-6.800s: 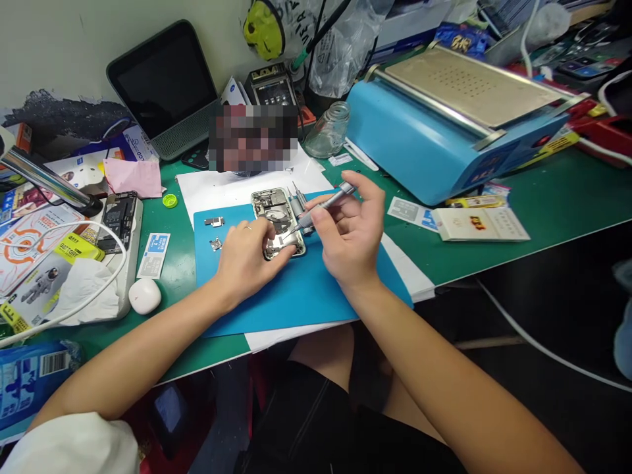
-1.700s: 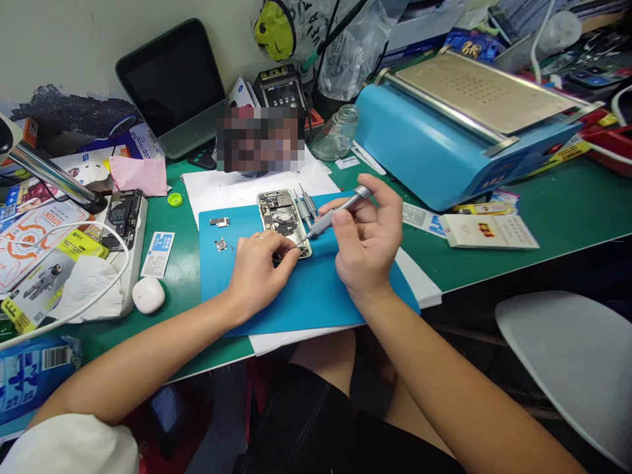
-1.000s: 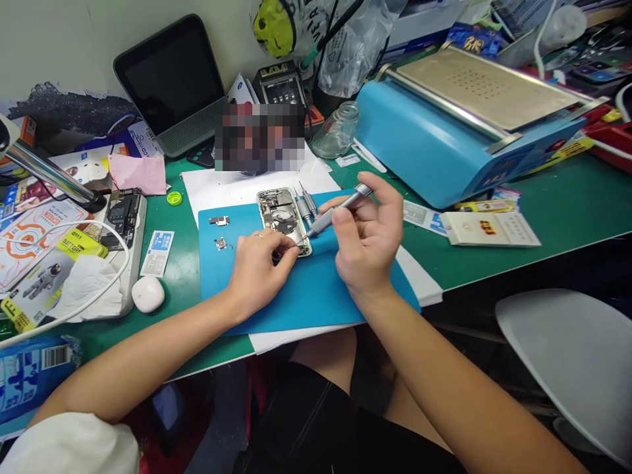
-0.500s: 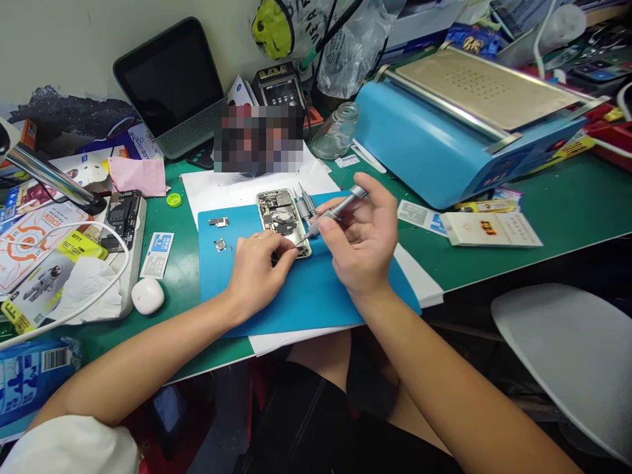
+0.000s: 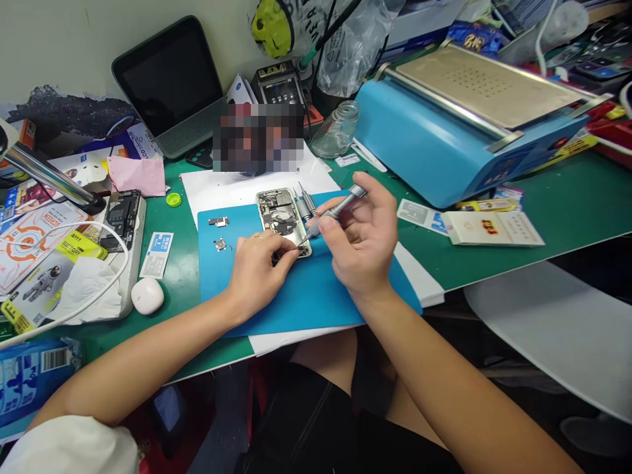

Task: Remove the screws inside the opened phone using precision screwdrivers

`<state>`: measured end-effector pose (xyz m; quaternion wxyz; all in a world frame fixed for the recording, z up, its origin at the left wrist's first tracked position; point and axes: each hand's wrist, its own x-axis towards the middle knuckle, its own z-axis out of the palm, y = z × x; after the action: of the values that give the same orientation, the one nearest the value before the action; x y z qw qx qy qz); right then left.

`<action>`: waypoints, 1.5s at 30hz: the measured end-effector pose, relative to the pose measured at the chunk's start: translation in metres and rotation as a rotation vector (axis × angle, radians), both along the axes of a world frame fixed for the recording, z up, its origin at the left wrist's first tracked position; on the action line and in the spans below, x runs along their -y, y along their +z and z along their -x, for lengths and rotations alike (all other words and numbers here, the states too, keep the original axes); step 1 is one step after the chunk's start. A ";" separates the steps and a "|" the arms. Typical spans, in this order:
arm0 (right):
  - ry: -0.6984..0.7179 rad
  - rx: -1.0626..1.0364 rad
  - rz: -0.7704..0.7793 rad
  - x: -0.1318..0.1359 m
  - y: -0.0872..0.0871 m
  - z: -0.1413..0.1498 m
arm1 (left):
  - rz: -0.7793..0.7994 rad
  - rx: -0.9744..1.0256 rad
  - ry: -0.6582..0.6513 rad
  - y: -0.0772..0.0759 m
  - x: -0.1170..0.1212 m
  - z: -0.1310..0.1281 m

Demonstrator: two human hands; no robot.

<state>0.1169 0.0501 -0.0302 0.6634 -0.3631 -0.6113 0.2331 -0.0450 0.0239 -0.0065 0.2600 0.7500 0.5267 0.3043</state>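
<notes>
An opened smartphone with its inner parts bare lies on the blue mat. My right hand grips a grey precision screwdriver, tilted so its thin tip points down-left to the phone's lower end. My left hand is closed at the phone's lower left edge, thumb and forefinger pinched near the screwdriver tip; what sits between them, if anything, is hidden. Further screwdrivers lie along the phone's right side. Two small metal phone parts rest on the mat to the left.
A blue heating-plate machine stands at the back right, a glass jar beside it. On the left are a white earbud case, another opened phone and a lamp arm. A tablet-like screen leans at the back.
Both hands and the screwdriver hold nearly the same place at the phone. The grey chair at the right has shifted to the left and down in view.
</notes>
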 end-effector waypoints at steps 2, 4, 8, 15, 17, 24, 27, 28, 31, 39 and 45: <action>0.007 -0.023 0.003 0.000 0.001 0.001 | -0.007 -0.001 0.004 0.000 0.000 0.000; 0.009 -0.026 0.001 0.000 0.002 0.001 | -0.009 -0.001 0.013 0.000 0.000 -0.001; 0.006 -0.048 0.003 0.000 0.002 0.001 | 0.002 -0.002 0.025 0.000 0.000 -0.002; -0.012 -0.029 0.002 0.000 0.000 0.001 | 0.017 -0.024 0.027 0.001 0.000 -0.002; -0.023 -0.012 -0.005 -0.001 0.000 0.000 | 0.022 -0.020 0.046 0.001 0.001 -0.002; -0.124 0.060 0.027 -0.001 -0.001 -0.003 | -0.309 -0.302 -0.242 0.000 0.015 -0.005; -0.111 0.102 -0.002 -0.001 -0.003 -0.001 | -0.395 -0.455 -0.491 0.000 0.025 -0.008; -0.100 0.120 -0.022 -0.001 -0.004 0.000 | -0.403 -0.490 -0.525 0.000 0.029 -0.009; -0.048 0.203 -0.097 0.001 -0.006 0.003 | -0.377 -0.592 -0.486 0.001 0.040 -0.014; 0.075 0.345 -0.217 0.002 -0.009 0.006 | -0.294 -0.669 -0.373 0.003 0.050 -0.018; 0.080 0.364 -0.227 0.002 -0.010 0.008 | -0.279 -0.673 -0.399 0.002 0.047 -0.019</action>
<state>0.1085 0.0482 -0.0399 0.5692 -0.2975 -0.7571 0.1194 -0.0264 -0.0233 -0.0047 0.0231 0.9229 0.3805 0.0544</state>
